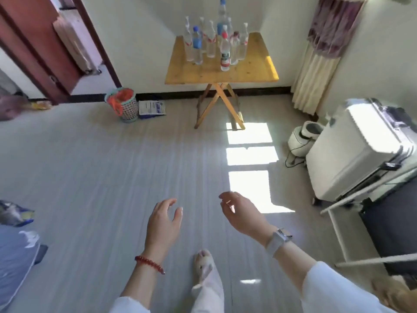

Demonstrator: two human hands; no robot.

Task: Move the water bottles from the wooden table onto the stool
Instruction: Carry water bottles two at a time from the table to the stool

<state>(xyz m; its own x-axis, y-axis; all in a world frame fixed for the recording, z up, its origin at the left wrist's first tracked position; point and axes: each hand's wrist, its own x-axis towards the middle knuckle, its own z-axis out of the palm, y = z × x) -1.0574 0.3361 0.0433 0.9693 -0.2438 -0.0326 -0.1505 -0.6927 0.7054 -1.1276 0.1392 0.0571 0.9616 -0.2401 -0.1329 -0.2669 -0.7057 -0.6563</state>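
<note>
Left hand point(163, 219) & right hand point(239, 211) open, empty, bottles point(212, 41) on table point(248, 68) far off

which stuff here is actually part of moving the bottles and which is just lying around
Part of the job:
clear plastic water bottles
yellow wooden folding table
left hand
right hand

Lying about:
mesh waste basket
white hard-shell suitcase
blue-and-white packet on the floor

No stool is in view.

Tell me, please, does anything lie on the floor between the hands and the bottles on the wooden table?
Nothing visible: bare floor separates the left hand and right hand from the wooden table holding the bottles.
</note>
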